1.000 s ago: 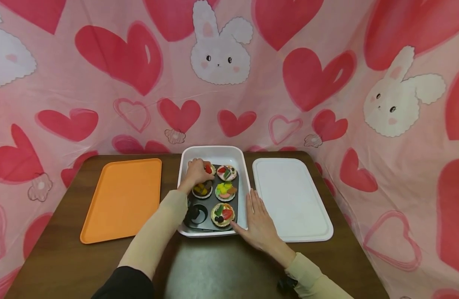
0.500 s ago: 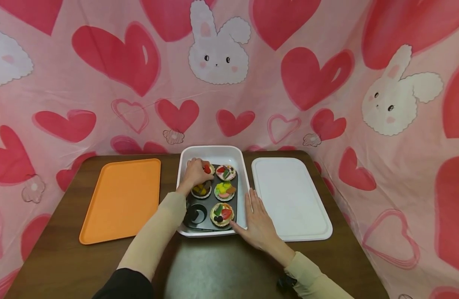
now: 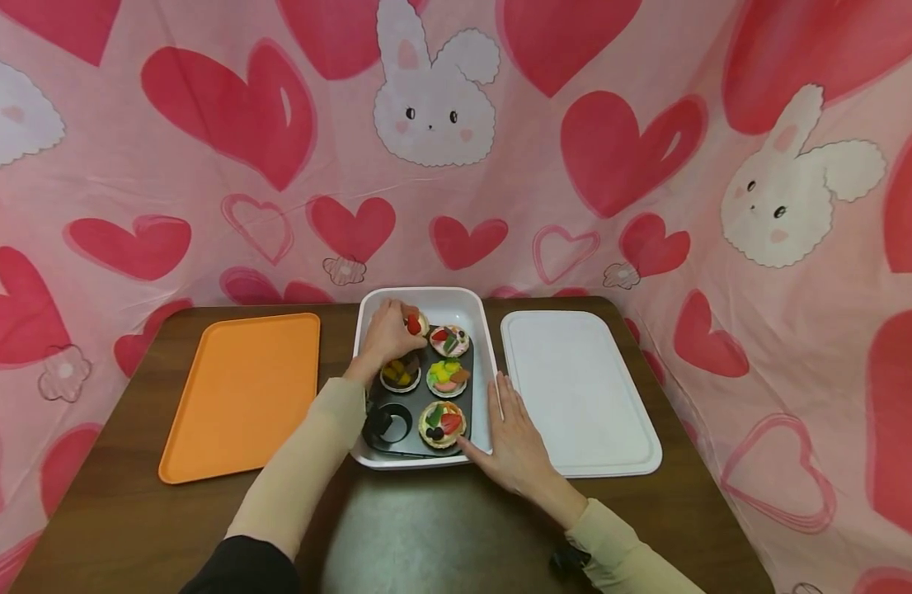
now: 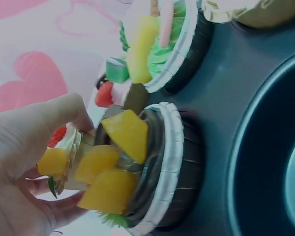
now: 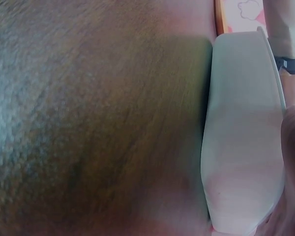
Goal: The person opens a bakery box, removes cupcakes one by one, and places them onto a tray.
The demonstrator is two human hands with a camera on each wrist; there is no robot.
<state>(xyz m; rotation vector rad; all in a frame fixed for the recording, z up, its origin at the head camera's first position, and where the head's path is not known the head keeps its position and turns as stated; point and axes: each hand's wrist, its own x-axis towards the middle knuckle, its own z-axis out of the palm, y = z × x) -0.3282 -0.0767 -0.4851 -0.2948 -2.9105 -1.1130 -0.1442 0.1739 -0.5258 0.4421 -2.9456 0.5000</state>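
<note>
My left hand (image 3: 385, 337) pinches a fruit tart (image 3: 416, 323) topped with strawberry at the back left of a dark muffin tin (image 3: 414, 400). In the left wrist view, thumb and fingers grip the tart's (image 4: 73, 162) sides, just beyond a chocolate tart (image 4: 169, 167) with orange chunks. A pink tart (image 3: 449, 341), a green-and-yellow one (image 3: 447, 378) and a strawberry-and-berry tart (image 3: 443, 425) fill the tin's right column. At front left, one well (image 3: 398, 422) holds nothing. My right hand (image 3: 517, 445) rests at the white bin's (image 3: 483, 346) front right corner, fingers straight along its rim.
The muffin tin lies inside the white bin on a brown wooden table (image 3: 419, 528). An orange tray (image 3: 244, 396) lies left of the bin, a white tray (image 3: 582, 396) to its right. Behind the table hangs a pink curtain (image 3: 530, 181) with hearts and rabbits.
My left hand has moved slightly up and back, and the strawberry-topped tart with it. The right hand keeps its place at the bin.
</note>
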